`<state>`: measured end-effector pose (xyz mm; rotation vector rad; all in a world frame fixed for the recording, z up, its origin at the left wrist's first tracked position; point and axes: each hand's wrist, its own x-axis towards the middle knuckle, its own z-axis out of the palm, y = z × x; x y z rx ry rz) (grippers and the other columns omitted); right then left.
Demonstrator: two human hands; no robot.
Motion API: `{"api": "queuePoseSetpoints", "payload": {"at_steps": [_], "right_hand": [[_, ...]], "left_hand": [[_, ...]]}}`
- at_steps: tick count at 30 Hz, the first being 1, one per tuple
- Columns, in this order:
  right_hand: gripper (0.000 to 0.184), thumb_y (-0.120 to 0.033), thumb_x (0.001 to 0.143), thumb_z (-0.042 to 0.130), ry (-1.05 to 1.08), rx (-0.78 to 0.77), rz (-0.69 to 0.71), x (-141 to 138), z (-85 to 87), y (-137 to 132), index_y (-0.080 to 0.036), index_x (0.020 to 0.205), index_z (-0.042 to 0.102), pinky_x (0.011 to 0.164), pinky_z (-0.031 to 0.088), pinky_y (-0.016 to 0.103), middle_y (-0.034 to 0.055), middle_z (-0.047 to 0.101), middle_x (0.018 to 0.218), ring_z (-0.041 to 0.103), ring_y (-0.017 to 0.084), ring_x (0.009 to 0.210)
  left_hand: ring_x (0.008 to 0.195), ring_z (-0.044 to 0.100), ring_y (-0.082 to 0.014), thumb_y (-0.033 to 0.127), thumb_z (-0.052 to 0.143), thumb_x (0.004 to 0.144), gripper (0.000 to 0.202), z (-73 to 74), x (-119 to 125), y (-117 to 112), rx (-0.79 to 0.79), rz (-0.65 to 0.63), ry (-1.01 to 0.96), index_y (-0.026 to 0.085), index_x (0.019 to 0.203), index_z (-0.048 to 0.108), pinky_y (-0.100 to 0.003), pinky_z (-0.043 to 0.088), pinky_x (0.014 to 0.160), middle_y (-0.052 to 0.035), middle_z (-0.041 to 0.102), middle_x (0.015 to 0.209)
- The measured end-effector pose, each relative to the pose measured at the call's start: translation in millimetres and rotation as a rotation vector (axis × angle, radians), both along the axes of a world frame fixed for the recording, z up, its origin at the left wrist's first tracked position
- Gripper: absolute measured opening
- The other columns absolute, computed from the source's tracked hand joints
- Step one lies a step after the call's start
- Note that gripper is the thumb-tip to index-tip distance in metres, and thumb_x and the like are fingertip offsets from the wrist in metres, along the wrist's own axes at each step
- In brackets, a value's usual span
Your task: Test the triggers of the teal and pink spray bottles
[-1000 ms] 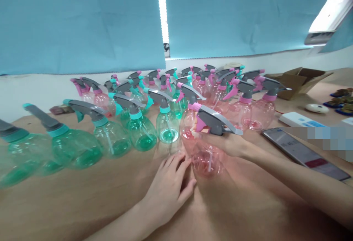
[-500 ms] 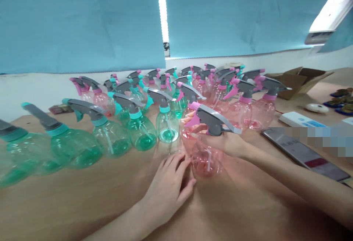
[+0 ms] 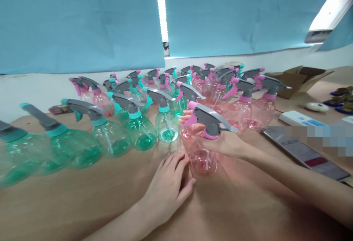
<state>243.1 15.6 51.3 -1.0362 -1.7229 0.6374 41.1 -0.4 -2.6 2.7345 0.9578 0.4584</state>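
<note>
Right hand (image 3: pixel 223 143) grasping pink spray bottle (image 3: pixel 202 162) by neck; left hand (image 3: pixel 167 189) open on desk (image 3: pixel 82 204); slip could topple neighbouring bottles (image 3: pixel 167 129).

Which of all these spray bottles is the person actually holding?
The pink spray bottle closest to the person: the right hand grips it at the neck, below its grey sprayer head, while the other bottles stand farther away.

The right hand (image 3: pixel 224 144) grips a pink spray bottle (image 3: pixel 203 162) at its neck, just below the grey trigger head, in the lower middle of the frame. The left hand (image 3: pixel 165 187) lies open on the brown table (image 3: pixel 68 204) just beside that bottle. Rows of green spray bottles (image 3: pixel 139 134) and pink spray bottles (image 3: pixel 259 114) stand beyond, with a phone (image 3: pixel 303 153) at right.
</note>
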Motion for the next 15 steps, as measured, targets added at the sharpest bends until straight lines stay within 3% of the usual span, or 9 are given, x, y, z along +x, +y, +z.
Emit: {"api": "queuePoseSetpoints", "payload": {"at_steps": [8, 15], "right_hand": [[0.038, -0.018, 0.067, 0.054, 0.011, -0.035, 0.069, 1.5, 5.9, -3.8, -0.022, 0.104, 0.064, 0.065, 0.052, 0.031, 0.0016, 0.066, 0.087, 0.06, 0.017, 0.072], [0.025, -0.02, 0.067, 0.055, -0.025, -0.081, -0.007, -1.1, 3.8, -6.9, -0.024, 0.089, 0.067, 0.067, 0.053, 0.034, 0.0012, 0.067, 0.085, 0.062, 0.02, 0.077]], "left_hand": [[0.123, 0.047, -0.0306, 0.025, 0.057, 0.088, 0.037, 0.2, -0.4, 0.0, -0.002, 0.006, -0.011, 0.017, 0.124, 0.051, -0.049, 0.04, 0.102, -0.0131, 0.052, 0.131], [0.123, 0.048, -0.0307, 0.026, 0.058, 0.088, 0.038, -0.1, -0.8, 1.0, 0.009, 0.01, -0.023, 0.016, 0.123, 0.05, -0.049, 0.041, 0.101, -0.0136, 0.053, 0.131]]}}
